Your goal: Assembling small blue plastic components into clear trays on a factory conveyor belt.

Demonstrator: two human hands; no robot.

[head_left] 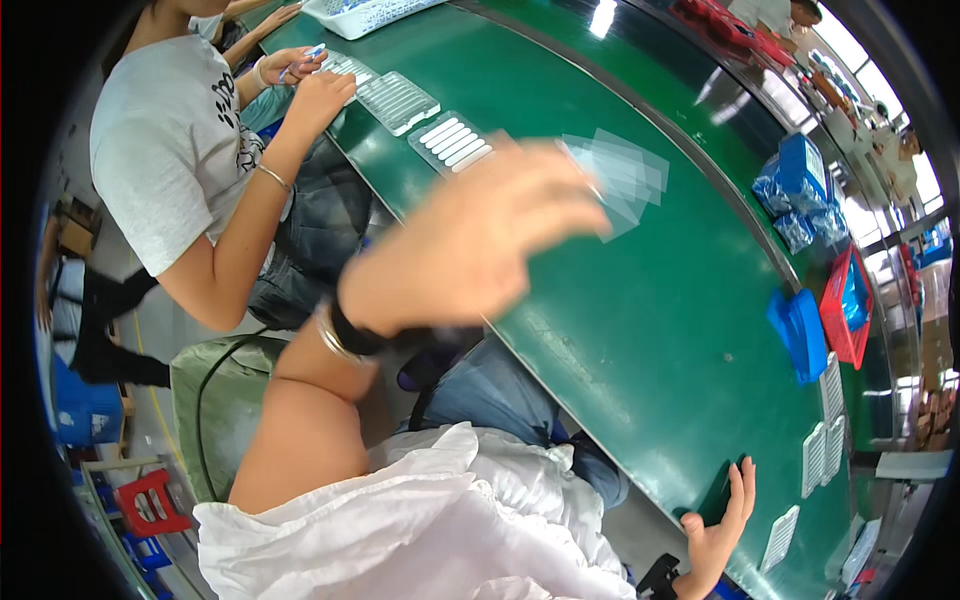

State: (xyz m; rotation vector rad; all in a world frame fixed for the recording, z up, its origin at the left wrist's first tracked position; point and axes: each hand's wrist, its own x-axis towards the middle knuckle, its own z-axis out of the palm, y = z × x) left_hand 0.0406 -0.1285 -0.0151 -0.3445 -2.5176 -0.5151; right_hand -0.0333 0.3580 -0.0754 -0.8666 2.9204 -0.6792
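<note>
Blurred by motion, my left hand reaches over the green table, a bracelet and dark band at its wrist. Its fingers point right toward overlapping clear sheets; whether it holds anything cannot be made out. Just beyond the hand, partly covered by it, lies a clear tray with several white sticks in its slots. My right hand is open at the table's near right, fingers stretched and thumb apart, nothing visible in it. To its right lies a small white slotted tray.
A co-worker at the left handles a small white and blue item beside slotted trays. A white basket stands at the far end. Along the right are blue trays, a red bin, wrapped blue packs and more slotted trays.
</note>
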